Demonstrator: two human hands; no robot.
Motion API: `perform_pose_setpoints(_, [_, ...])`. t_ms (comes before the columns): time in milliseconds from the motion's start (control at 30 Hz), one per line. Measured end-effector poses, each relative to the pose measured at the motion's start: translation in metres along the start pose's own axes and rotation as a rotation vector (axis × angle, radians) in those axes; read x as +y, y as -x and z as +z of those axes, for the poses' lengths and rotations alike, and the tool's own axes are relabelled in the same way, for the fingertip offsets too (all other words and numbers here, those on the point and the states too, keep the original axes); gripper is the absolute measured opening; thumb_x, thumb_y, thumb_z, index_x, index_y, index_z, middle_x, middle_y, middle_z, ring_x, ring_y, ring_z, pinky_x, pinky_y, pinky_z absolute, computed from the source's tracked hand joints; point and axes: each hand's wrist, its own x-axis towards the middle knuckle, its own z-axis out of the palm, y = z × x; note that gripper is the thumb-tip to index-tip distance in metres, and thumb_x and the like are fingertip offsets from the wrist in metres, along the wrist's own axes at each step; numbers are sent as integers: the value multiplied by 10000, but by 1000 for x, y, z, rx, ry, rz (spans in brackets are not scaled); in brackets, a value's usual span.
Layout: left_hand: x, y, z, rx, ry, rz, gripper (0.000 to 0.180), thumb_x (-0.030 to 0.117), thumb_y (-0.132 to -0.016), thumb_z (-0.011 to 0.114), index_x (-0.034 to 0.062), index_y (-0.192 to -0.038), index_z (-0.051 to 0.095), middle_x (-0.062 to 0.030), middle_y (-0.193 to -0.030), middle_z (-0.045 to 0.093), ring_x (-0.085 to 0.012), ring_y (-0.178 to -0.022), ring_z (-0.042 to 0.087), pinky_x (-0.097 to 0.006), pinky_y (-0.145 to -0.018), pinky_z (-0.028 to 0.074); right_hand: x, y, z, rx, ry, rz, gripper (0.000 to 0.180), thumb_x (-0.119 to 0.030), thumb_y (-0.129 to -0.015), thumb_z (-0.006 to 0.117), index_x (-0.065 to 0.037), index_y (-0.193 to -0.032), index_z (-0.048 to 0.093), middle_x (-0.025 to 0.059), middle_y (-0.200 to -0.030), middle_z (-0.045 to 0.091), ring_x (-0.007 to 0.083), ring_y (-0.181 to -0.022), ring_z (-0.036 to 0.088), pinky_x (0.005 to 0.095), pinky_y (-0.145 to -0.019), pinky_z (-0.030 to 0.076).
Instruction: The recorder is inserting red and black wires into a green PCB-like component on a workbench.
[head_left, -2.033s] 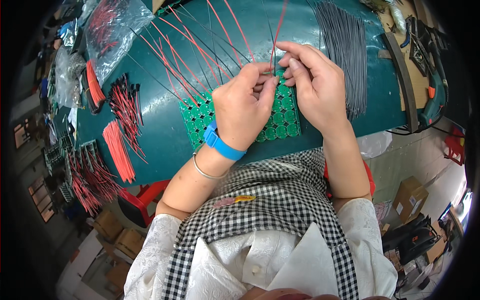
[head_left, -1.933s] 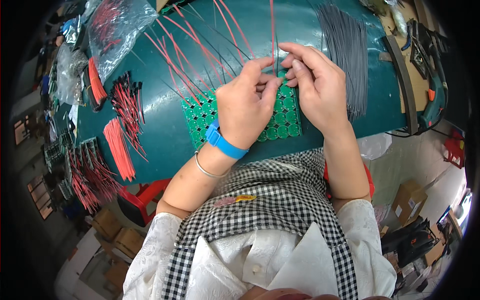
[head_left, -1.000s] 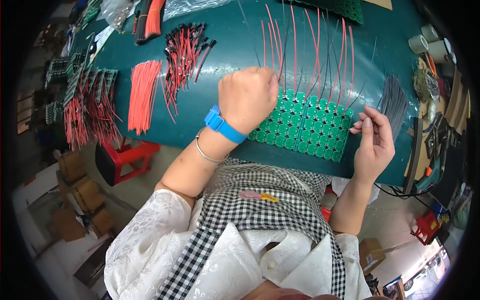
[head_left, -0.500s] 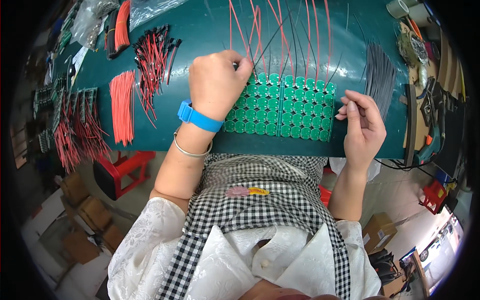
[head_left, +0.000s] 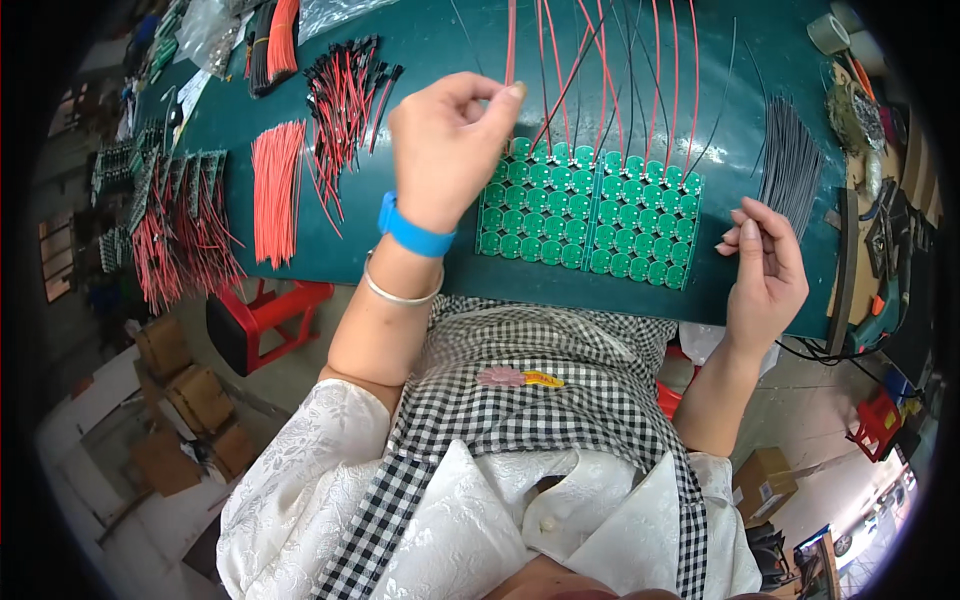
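Note:
My left hand (head_left: 448, 135), with a blue wristband above it, is closed in a pinch on a red wire (head_left: 511, 45) over the far left corner of the green circuit board panel (head_left: 590, 215). The panel lies flat, made of rows of small rounded boards with a seam down the middle. Along its far edge, several red and black wires (head_left: 657, 90) stretch away across the table. My right hand (head_left: 768, 270) hovers beside the panel's right edge, fingers curled toward the thumb. Whether anything is between those fingertips cannot be made out.
A bundle of red wires (head_left: 276, 195) and a pile of red-black leads with connectors (head_left: 345, 95) lie left on the green table (head_left: 400, 285). Wired boards (head_left: 185, 215) hang over its left edge. Dark grey wires (head_left: 790, 165) lie at right, near tape rolls (head_left: 828, 35).
My left hand has risen away from the panel's far left corner, and a red wire now shows in its pinch. The right hand stays curled beside the panel. The whole view has shifted slightly.

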Motion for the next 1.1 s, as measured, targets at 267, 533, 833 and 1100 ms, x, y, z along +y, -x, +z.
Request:
perform_pose_setpoints(267, [22,34,-22,-59,502,-15,112,89,-1035,560,-10,-1025,611,-66,-806,640,-28,-521,422,-198,-464,322,5,-23,-72,253,634,-75,129,-22,-932,668,16,-1041,723,55,-940,678,107,-767,611,248,-656,502])
perform_pose_setpoints(533, [76,51,51,-433,607,118,146,-29,-952,645,-53,-1093,615,-136,-957,750,-127,-758,705,-229,-667,568,8,-36,-69,202,857,267,306,-285,-830,788,-6,-777,676,110,-714,648,276,-639,625,385,-644,501])
perform_pose_setpoints(833, [68,29,86,-552,324,63,119,81,-941,719,-36,-958,709,-52,-881,722,-47,-668,610,-186,-572,506,-7,-34,-62,70,900,179,291,-264,-813,794,-2,-758,682,111,-667,644,268,-587,607,374,-592,487])
perform_pose_setpoints(1100, [65,33,107,-429,264,168,101,49,-927,715,-33,-985,723,-18,-760,696,-32,-569,582,-190,-496,460,-1,-29,-70,183,478,271,207,-167,-902,752,6,-814,678,35,-664,664,85,-547,552,261,-496,402])
